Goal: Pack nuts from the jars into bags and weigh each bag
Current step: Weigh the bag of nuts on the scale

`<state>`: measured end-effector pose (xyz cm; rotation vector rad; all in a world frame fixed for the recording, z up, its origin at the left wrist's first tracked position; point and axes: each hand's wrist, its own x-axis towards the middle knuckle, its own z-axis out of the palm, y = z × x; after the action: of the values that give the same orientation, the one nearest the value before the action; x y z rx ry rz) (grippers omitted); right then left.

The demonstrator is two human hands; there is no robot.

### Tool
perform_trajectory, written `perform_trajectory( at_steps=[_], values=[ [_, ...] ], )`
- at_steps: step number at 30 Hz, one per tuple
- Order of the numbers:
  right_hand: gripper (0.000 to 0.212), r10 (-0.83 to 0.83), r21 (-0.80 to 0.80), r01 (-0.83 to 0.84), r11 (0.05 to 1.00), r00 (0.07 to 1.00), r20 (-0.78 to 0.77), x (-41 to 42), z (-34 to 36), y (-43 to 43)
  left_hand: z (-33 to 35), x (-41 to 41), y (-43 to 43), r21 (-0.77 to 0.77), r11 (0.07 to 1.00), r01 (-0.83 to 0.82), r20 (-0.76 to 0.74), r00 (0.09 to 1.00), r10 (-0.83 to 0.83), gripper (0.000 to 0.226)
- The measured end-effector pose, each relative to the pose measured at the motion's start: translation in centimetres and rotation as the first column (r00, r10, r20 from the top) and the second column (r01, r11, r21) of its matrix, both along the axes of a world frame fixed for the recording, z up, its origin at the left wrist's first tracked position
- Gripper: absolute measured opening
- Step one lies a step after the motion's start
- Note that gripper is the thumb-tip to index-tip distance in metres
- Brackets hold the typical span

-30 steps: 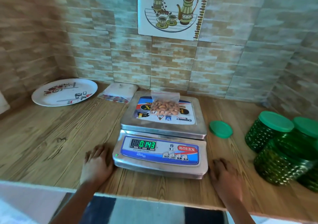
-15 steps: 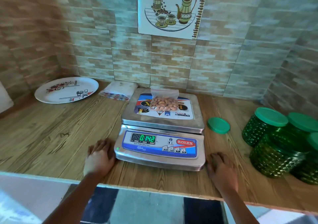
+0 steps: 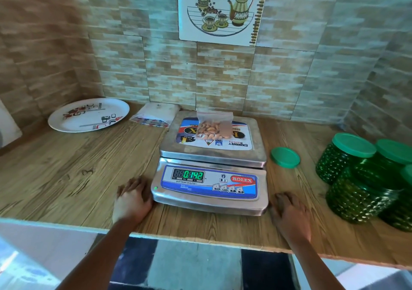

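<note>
Wooden counter (image 3: 66,178) under both hands, flat and released: left hand (image 3: 131,200) and right hand (image 3: 289,214) flank the scale (image 3: 209,200).

green studded jars (image 3: 356,178), green lid (image 3: 285,157), silver scale (image 3: 211,198) with blue panel.

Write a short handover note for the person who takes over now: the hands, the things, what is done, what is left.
Left hand: open, flat on the counter left of the scale, holding nothing.
Right hand: open, flat on the counter right of the scale, holding nothing.
Bag of nuts lies on the scale's platform; display reads 0.142.
Green jars stand far right; a loose lid lies between them and the scale.
Done: this bag filled and weighed. Left: remove it, fill and weigh more bags.
</note>
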<state>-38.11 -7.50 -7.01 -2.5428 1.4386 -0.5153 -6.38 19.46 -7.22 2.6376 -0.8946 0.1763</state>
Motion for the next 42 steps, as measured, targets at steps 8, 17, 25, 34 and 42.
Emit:
perform_trajectory(
  at_steps=[8,17,25,34,42],
  values=[
    [0.042,0.008,0.004,-0.008,1.000,1.000,0.006,-0.06,-0.04,-0.08,-0.01,0.07,-0.08,-0.016,1.000,-0.010,-0.003,1.000,0.010,0.052],
    [0.041,0.020,-0.008,-0.020,1.000,1.000,0.013,-0.06,-0.04,-0.18,-0.10,0.19,-0.06,-0.023,1.000,-0.003,-0.011,1.000,0.002,0.054],
    [0.040,0.021,-0.003,-0.021,1.000,1.000,0.009,-0.14,0.06,-0.09,0.01,0.12,-0.03,-0.024,1.000,-0.008,-0.021,1.000,0.008,0.055],
    [0.038,0.026,0.031,-0.027,0.999,0.999,0.047,-0.25,0.14,-0.08,0.14,0.07,0.09,-0.031,1.000,0.004,-0.030,1.000,-0.005,0.054],
    [0.031,0.035,0.048,-0.041,0.998,0.994,0.107,-0.72,0.14,0.19,-0.08,0.00,0.13,-0.068,0.998,-0.006,-0.031,1.000,0.004,0.050]
  ],
)
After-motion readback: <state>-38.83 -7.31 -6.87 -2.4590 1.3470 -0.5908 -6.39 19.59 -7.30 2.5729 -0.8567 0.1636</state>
